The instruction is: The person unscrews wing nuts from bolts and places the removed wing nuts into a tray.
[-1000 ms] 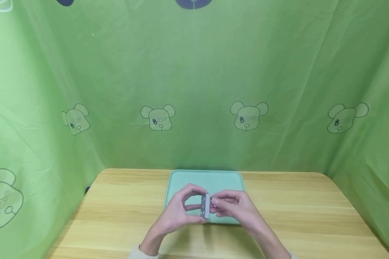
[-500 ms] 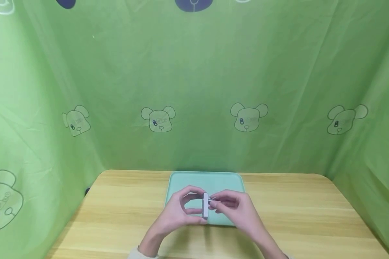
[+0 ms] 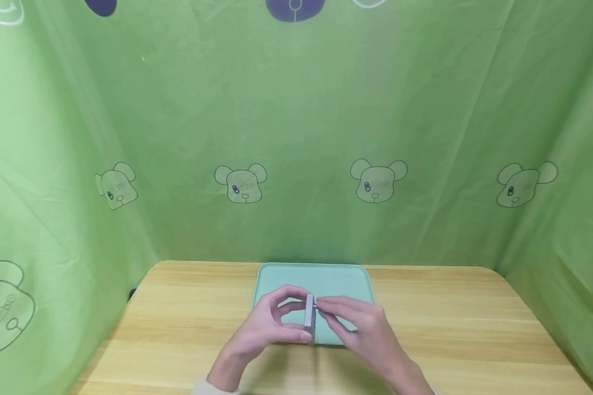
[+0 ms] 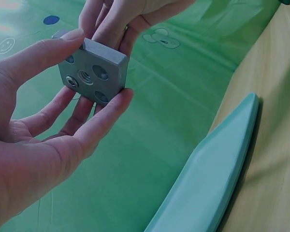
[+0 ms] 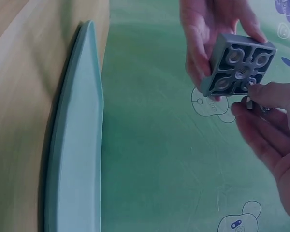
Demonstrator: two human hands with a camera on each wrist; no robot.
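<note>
My left hand [image 3: 266, 322] grips a square grey metal block [image 4: 97, 67] by its edges, upright above the tray. One face of the block has round corner holes and a threaded centre hole; a socket-head screw [image 4: 72, 81] sits in one corner. Its ribbed other face [image 5: 242, 72] is toward my right hand [image 3: 363, 322]. That hand pinches a small metal screw [image 3: 315, 306] at this ribbed face, thumb tip right at a corner hole. In the right wrist view, another bit of shiny metal [image 5: 250, 103] shows between the thumb and fingers, partly hidden.
A pale green tray [image 3: 273, 273] with a low rim lies on the wooden table [image 3: 449, 318], under and beyond the hands. A green curtain [image 3: 296, 109] with printed bear heads encloses the back and both sides.
The block has turned edge-on and shifted slightly left. My right fingers have moved left with it and straightened somewhat, now right against its face.
</note>
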